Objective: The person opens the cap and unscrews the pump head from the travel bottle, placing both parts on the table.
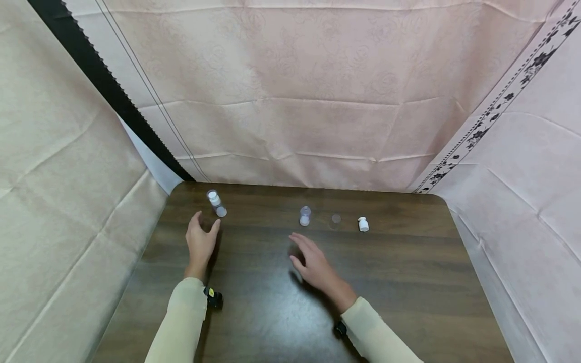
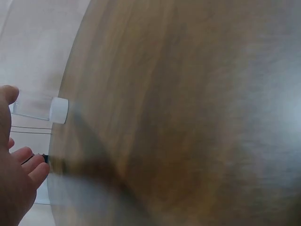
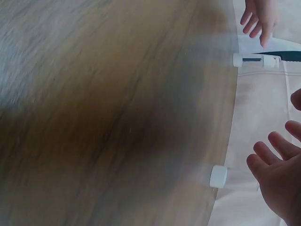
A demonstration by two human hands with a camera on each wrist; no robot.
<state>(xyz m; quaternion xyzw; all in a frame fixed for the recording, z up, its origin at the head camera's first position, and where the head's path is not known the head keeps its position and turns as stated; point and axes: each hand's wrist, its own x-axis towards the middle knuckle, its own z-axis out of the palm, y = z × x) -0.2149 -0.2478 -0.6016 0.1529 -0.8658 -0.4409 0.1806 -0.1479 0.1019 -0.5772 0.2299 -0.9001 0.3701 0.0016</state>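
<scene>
My left hand [image 1: 201,244] hovers over the table at the left, fingers and thumb spread. Just beyond it stands a clear cylindrical container [image 1: 217,203] with a white cap-like base and something white near its upper end. In the left wrist view, the thumb overlaps the far end of the clear container [image 2: 34,107]; contact cannot be made out. My right hand [image 1: 313,262] is held with loosely bent fingers, holding nothing. Past its fingertips stands a second clear container [image 1: 305,216] with a white base. Farther right sits a small white bottle [image 1: 363,225].
Between the second container and the white bottle lies a small transparent disc-like thing [image 1: 336,219]. The brown wooden table [image 1: 254,302] ends at its far edge against pale hanging cloth [image 1: 290,126]. More cloth hangs along both sides.
</scene>
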